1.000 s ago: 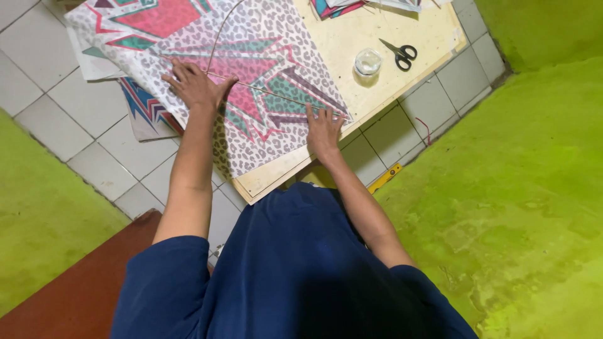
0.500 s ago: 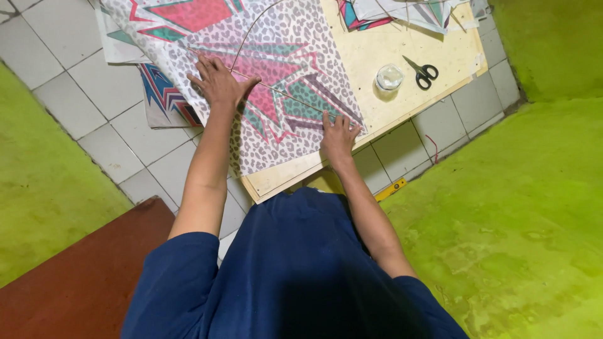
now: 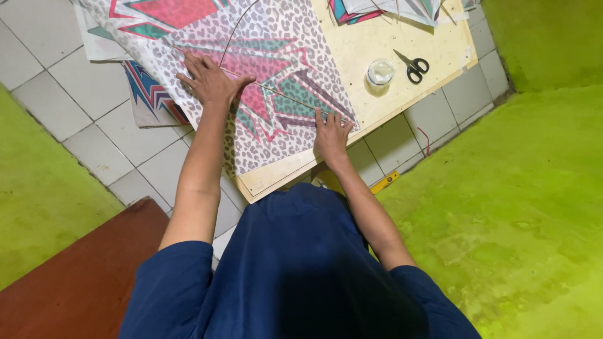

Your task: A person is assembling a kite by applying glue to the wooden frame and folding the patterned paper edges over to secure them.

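Note:
A large sheet of leopard-spotted paper [image 3: 276, 44] with pink and teal jagged shapes lies over a pale wooden board [image 3: 377, 37]. My left hand [image 3: 210, 80] presses flat on the sheet, fingers spread, over a thin stick [image 3: 276, 91] that runs across the paper. My right hand [image 3: 331, 133] rests flat on the sheet's near edge, fingertips close to the stick's end. A second thin, curved stick [image 3: 235, 28] arcs up the sheet toward the far side.
Black scissors [image 3: 411, 64] and a small clear round container [image 3: 380, 71] sit on the board's right part. More patterned sheets [image 3: 151, 94] lie on the white tiled floor [image 3: 63, 94]. Green mats [image 3: 502, 207] flank both sides; a brown surface [image 3: 81, 276] sits near left.
The view has shifted, so the board and sheet now sit further right and lower in frame. Both hands stay flat on the sheet in about the same places.

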